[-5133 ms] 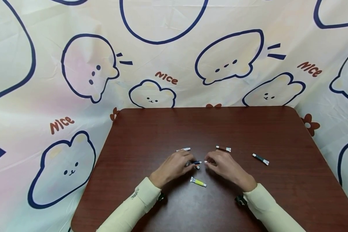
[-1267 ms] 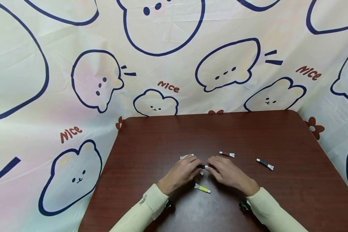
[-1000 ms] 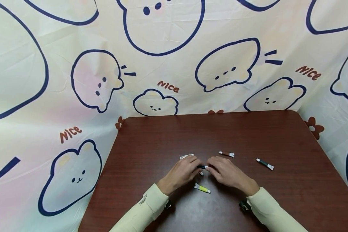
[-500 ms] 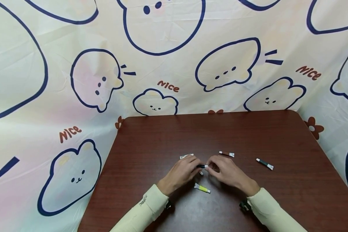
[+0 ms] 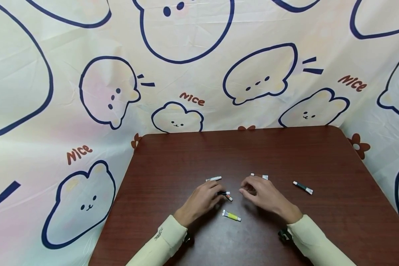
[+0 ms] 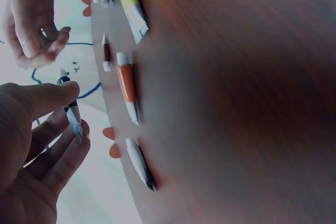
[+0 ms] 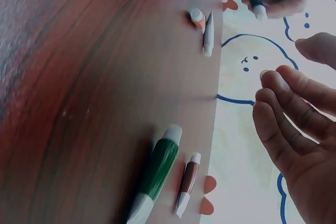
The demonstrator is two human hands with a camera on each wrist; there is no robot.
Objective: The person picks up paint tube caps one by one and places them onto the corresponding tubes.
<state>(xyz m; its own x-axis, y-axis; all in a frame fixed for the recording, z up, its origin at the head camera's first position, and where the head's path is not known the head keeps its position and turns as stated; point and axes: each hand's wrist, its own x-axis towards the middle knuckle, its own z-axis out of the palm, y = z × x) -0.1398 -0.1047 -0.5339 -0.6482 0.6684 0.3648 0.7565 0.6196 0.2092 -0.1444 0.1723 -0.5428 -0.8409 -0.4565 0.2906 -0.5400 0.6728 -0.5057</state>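
Note:
My left hand (image 5: 198, 201) pinches a small dark blue, nearly black paint tube (image 6: 72, 101) between thumb and fingers, its white end pointing toward my right hand. That right hand (image 5: 264, 194) hovers a short way to the right, apart from the tube; in the right wrist view its fingers (image 7: 278, 129) are relaxed with nothing between them. Just below the held tube, an orange paint tube (image 6: 127, 85) lies on the table, partly covered by the left hand in the head view. Closer to me rests a yellow paint tube (image 5: 232, 215).
A white paint tube (image 5: 214, 178) lies beyond my left hand. Behind the right hand is a brown paint tube (image 7: 189, 179), partly hidden in the head view. A dark green paint tube (image 5: 303, 187) lies farther right on the brown table (image 5: 239, 155). Patterned cloth (image 5: 186, 33) hangs behind.
The hands met at the dark tube's white end half a second ago. Now the right hand has let go and drawn right, while the left has shifted slightly left with the tube.

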